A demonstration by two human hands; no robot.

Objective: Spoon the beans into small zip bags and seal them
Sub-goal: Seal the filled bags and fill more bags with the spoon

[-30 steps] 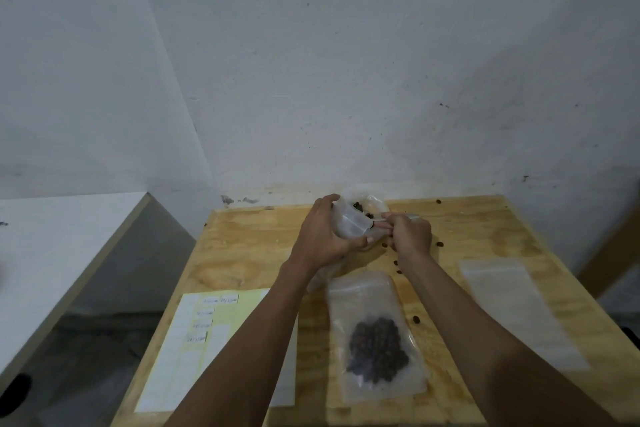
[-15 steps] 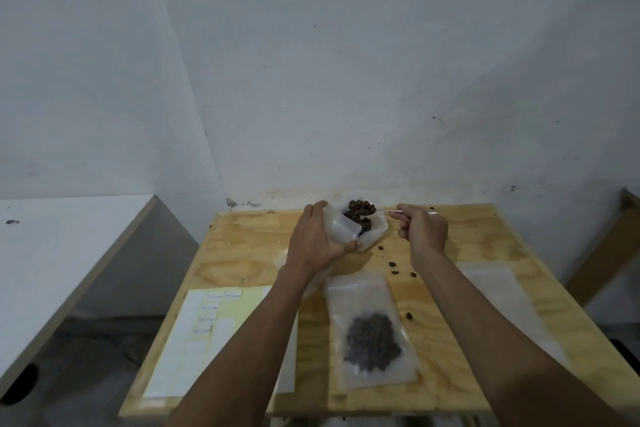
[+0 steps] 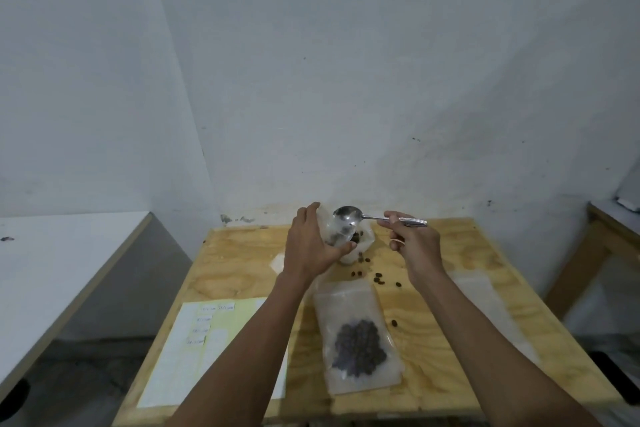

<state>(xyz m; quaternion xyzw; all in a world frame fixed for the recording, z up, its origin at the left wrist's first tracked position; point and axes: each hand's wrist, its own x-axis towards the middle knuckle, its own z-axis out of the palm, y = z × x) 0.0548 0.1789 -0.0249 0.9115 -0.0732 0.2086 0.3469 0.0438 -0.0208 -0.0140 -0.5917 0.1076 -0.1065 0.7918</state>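
Left hand (image 3: 311, 246) grips a small open zip bag (image 3: 341, 236) upright; right hand (image 3: 414, 243) pinches the spoon (image 3: 349, 215), bowl empty-looking over the bag mouth. Beans inside the bag, loose beans (image 3: 377, 277) on the bench (image 3: 467, 253) at 5 o'clock of it. Filled bag (image 3: 356, 333) lies at 6. Risk: floppy mouth collapses, or a tilted spoon scatters more beans.

Filled bag (image 3: 358, 336) right of label sheet (image 3: 207, 350)
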